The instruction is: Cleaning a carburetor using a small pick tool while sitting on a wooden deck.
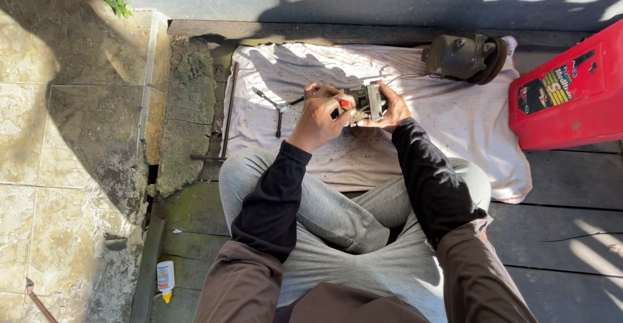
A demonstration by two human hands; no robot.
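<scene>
I sit cross-legged on dark planks with a white cloth (454, 115) spread in front of me. My right hand (394, 107) cups a small grey metal engine part (370, 99) from the right. My left hand (319, 117) pinches a red-handled tool (344, 103) against that part. Thin wires run from the part toward a larger rusty metal motor part (464, 57) at the cloth's far right corner.
A T-shaped wrench (279, 109) lies on the cloth left of my hands, and a long thin metal rod (227, 112) lies along its left edge. A red plastic container (571, 93) stands at right. A small white bottle (165, 279) lies at lower left beside stone tiles (65, 135).
</scene>
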